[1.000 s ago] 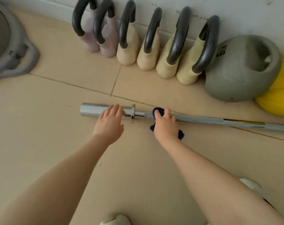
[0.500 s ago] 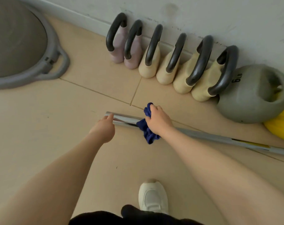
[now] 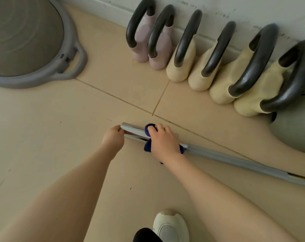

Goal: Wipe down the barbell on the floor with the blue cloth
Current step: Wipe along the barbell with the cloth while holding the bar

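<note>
**Two hands wiping the end of a barbell on a tiled floor**

At the centre of the frame, a barbell (image 3: 235,163) lies on beige floor tiles (image 3: 43,137), running toward the lower right. The right hand (image 3: 163,141) presses a blue cloth (image 3: 149,128) around its chrome sleeve. The left hand (image 3: 113,137) grips the sleeve's tip. Kettlebells (image 3: 183,67) line the wall (image 3: 235,7) along the top. A white shoe (image 3: 171,226) shows at the bottom.

Your right hand (image 3: 163,141) has slid the blue cloth (image 3: 149,137) left along the barbell (image 3: 235,161), off the thin shaft and onto the shiny end sleeve. Your left hand (image 3: 113,138) has drawn back from on top of that sleeve to grip its very tip.
</note>
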Available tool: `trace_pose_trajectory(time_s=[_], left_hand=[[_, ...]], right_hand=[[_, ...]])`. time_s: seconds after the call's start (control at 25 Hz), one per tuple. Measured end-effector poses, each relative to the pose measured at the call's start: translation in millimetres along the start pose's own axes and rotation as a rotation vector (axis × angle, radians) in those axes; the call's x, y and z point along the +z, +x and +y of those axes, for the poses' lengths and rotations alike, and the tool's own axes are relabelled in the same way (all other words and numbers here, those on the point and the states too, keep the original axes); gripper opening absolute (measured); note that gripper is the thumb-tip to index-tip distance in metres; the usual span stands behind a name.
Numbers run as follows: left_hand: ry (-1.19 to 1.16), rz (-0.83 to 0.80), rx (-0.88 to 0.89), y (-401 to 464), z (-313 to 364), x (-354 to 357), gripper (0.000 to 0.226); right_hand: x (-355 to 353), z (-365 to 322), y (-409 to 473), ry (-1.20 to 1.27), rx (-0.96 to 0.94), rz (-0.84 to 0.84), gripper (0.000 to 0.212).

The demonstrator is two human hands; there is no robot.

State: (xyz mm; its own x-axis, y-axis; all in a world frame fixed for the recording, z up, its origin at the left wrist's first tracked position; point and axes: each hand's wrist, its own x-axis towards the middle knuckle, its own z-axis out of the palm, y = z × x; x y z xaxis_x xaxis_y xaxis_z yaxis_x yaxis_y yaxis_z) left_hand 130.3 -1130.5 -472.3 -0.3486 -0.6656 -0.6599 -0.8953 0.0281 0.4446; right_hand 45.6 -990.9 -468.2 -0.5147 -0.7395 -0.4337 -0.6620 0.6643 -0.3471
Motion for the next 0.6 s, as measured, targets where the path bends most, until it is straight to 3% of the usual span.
trace_pose_trajectory(time_s=[0.16, 0.32, 0.48, 0.6], left_hand=[[-0.132, 0.039, -0.05, 0.8, -10.8, -4.6, 0.034], [-0.095, -0.008, -0.112, -4.0, -23.6, -14.5, 0.023], [-0.043, -0.064, -0.102, 4.4, -33.0, -17.4, 0.013], [-0.134, -0.123, -0.013, 4.9, -44.6, -20.6, 0.033]], right_hand=[[-18.9, 33.2, 6.5, -0.031, 0.191, -0.005, 0.039], [-13.5, 12.8, -3.5, -0.001, 0.004, -0.123, 0.036], [-15.0, 23.4, -0.8, 0.017, 0.122, -0.165, 0.039], [0.7, 8.6, -18.1, -0.071, 0.071, -0.093, 0.034]])
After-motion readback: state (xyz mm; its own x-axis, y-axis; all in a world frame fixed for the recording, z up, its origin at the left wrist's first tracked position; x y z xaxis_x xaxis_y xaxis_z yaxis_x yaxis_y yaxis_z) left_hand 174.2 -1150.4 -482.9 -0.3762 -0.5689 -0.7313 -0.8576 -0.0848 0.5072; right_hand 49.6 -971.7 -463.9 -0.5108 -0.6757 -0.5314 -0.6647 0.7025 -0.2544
